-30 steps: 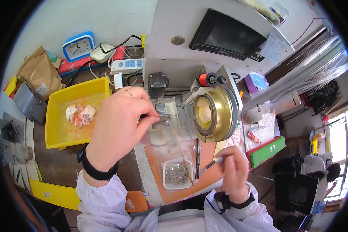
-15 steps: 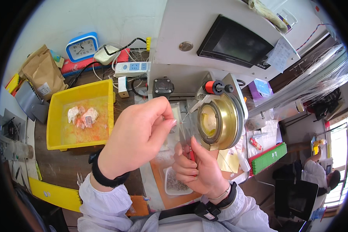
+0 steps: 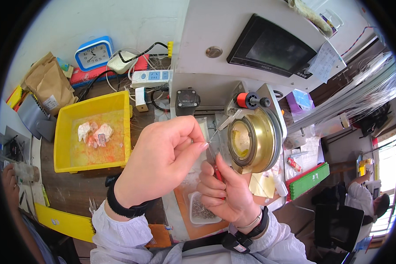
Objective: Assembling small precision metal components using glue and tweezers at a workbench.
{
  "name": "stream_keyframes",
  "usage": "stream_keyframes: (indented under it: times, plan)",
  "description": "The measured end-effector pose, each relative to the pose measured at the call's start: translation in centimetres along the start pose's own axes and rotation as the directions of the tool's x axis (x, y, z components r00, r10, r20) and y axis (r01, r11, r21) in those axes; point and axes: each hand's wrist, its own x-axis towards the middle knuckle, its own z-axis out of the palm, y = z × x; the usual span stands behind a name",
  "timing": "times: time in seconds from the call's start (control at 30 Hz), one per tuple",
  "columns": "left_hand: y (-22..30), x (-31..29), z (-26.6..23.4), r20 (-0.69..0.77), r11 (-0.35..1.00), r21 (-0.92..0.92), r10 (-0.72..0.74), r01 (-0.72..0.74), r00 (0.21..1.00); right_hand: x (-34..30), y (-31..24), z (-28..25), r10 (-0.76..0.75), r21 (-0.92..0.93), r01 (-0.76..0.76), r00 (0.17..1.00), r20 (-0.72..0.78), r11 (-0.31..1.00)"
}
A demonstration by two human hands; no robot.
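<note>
One red tool [image 3: 218, 173] is grasped by the right hand [image 3: 229, 188]. In the left hand [image 3: 163, 160], fingers are pinched, whether on anything cannot be told. One white tray [image 3: 201, 216] is partly hidden below; beyond, one brass wheel [image 3: 263, 143] and one red spool [image 3: 241, 100] are mounted.

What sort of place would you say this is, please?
Probably a small workshop: there is a machine with a screen and a red spool, plus a white tray of tiny parts.

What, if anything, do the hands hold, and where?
Right hand: red-handled tool, by its handle. Left hand: fingertips pinched; anything held is too small to tell.
</note>
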Motion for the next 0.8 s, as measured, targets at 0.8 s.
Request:
stream_keyframes:
  times: [0.8]
  plan:
    - [4.1, -2.8, -1.0, -0.039, 0.994, -0.069, 0.088, -0.09, 0.995, -9.3, -0.6, -4.7, -0.457, -0.96, 0.23, 0.879, 0.136, 0.156]
